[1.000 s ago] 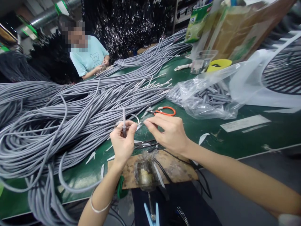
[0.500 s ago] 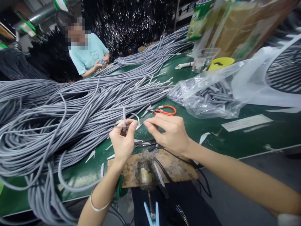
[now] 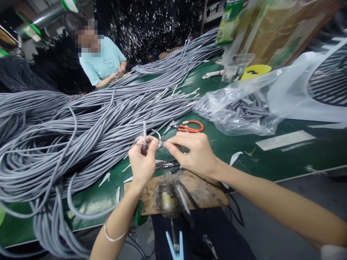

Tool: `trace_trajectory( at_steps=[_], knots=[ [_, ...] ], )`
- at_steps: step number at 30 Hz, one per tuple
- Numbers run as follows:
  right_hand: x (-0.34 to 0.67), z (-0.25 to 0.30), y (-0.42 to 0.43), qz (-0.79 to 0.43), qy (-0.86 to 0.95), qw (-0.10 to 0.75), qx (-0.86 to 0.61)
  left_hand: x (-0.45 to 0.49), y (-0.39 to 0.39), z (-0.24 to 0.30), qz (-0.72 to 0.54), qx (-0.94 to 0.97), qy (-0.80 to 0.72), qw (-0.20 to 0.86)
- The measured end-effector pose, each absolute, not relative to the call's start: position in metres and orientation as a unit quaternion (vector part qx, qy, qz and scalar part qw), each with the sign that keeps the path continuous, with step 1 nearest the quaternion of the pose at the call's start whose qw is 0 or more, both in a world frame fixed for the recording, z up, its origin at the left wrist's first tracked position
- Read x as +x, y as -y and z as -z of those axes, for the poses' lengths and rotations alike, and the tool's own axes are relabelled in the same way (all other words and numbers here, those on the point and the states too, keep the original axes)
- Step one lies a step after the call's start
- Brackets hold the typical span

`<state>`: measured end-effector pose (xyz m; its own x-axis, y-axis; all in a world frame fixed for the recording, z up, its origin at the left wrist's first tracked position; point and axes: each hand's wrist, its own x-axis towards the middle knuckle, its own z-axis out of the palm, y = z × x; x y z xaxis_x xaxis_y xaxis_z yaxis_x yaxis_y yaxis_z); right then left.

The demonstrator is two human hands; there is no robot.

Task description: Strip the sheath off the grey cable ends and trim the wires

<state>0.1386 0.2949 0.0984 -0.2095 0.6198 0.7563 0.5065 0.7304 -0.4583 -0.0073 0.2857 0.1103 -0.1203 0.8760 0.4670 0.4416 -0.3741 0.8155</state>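
Observation:
My left hand [image 3: 143,159] is closed, with a slim pale tube-like piece [image 3: 144,131] standing upright between its fingers. A thin white wire [image 3: 157,133] curves beside the fingertips. Just to the right, my right hand [image 3: 188,150] pinches a fine wire end [image 3: 162,142] between thumb and forefinger, close to the left thumb. Orange-handled scissors [image 3: 191,126] lie behind the right hand. Beneath both hands rest dark snips [image 3: 166,165], partly hidden. Long grey cables [image 3: 94,119] lie in thick bundles left of and behind the left hand.
A clear plastic bag [image 3: 241,108] of short grey tubes lies at the right, near a yellow roll [image 3: 255,72] and a clear cup [image 3: 234,68]. A wrapped device [image 3: 166,200] sits on a wooden board [image 3: 206,191] at the front edge. Another person [image 3: 104,63] works across the table.
Both hands have shifted only slightly, with the right fingertips a little closer to the left thumb. The pale piece stays in the left hand.

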Motion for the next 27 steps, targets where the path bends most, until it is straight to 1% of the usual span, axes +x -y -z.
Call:
trace_trajectory(
  at_steps=[4, 17, 23, 27],
  knots=[
    [0.138, -0.0976, -0.2948, -0.063, 0.772, 0.514, -0.368, -0.0088, -0.2859, -0.1089, -0.521, 0.64, -0.522, 0.216],
    [0.1363, -0.0967, -0.2959, -0.083, 0.764, 0.517, -0.378, -0.0068, -0.2849, -0.1044, -0.543, 0.607, -0.508, 0.28],
    [0.1375, -0.0948, -0.294, -0.03, 0.764, 0.499, -0.409, -0.0047, -0.2847, -0.1052, -0.564, 0.599, -0.512, 0.248],
    [0.1377, -0.093, -0.2938, 0.048, 0.763, 0.493, -0.416, -0.0038, -0.2847, -0.1045, -0.561, 0.606, -0.51, 0.24]
  ],
)
